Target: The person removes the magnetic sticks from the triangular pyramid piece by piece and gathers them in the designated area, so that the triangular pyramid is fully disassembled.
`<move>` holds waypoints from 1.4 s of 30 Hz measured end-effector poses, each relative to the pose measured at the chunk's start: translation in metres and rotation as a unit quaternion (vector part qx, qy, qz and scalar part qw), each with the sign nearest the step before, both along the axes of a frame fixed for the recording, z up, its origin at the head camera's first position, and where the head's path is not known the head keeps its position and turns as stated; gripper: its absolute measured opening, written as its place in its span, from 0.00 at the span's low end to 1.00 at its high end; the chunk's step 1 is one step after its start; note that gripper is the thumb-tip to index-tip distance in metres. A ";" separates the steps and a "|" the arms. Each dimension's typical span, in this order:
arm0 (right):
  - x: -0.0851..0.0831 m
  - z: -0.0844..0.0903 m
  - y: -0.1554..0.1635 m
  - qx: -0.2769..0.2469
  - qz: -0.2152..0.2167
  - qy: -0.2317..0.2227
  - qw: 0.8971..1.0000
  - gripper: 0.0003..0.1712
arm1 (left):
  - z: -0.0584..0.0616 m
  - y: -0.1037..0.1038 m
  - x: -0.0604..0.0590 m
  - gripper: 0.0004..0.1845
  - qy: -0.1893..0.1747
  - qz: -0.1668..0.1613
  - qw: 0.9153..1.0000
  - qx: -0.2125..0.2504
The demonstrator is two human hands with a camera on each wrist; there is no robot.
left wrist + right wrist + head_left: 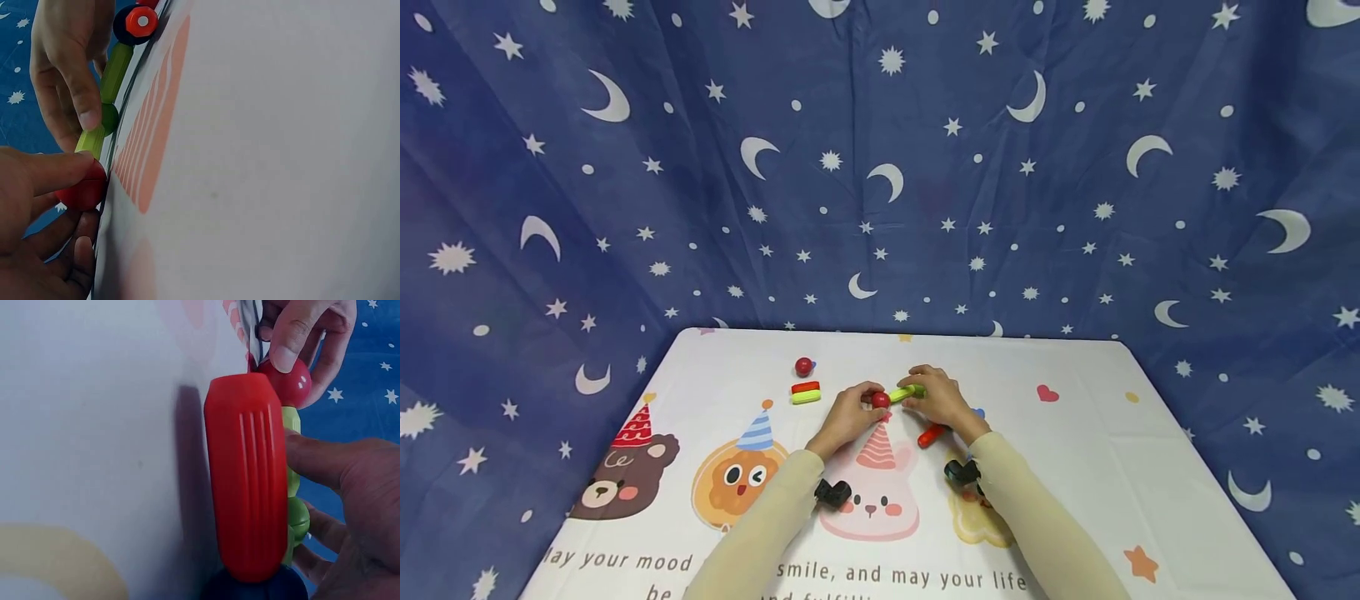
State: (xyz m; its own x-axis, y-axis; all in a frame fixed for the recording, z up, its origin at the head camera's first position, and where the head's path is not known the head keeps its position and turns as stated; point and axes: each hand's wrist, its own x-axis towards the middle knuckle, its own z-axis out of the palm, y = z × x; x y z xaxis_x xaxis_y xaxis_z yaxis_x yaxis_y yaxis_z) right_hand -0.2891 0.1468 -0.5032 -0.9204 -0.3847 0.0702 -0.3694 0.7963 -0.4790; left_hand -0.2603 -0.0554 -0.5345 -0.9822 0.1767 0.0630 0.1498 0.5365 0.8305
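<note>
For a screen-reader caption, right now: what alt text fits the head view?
Two hands meet mid-table: the left hand pinches a red ball against the end of a green stick that the right hand holds. A red stick lies beside the right wrist; another red ball and a red-and-green pair of sticks lie to the left on the cartoon-printed tablecloth.

The head camera looks forward and down from above onto the worktop (pixel 1075 467), taking in both forearms with a starry blue curtain (pixel 880 167) behind. The left wrist camera sits low at the worktop's surface, very close behind the left hand (pixel 37 206), facing along it toward the right hand (pixel 65 62). The right wrist camera, equally close, faces back past a red rod (pixel 250 475) beside the right hand. All three views share the red ball (pixel 880 400) and green rod (pixel 906 392) between the fingers.
</note>
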 end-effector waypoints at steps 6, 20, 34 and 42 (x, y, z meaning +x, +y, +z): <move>-0.003 -0.004 -0.007 0.017 -0.013 -0.001 1.000 0.15 | -0.002 -0.001 0.001 0.19 0.008 -0.009 1.000 0.006; -0.002 -0.011 -0.009 0.005 -0.003 -0.008 1.000 0.13 | 0.003 -0.006 0.017 0.19 -0.003 -0.010 1.000 -0.005; -0.006 -0.012 -0.010 -0.006 -0.001 0.009 1.000 0.13 | 0.024 -0.035 0.034 0.22 0.008 0.016 1.000 0.013; -0.005 -0.011 -0.009 -0.011 -0.003 0.003 1.000 0.13 | 0.028 -0.061 0.034 0.20 0.018 0.065 0.998 0.017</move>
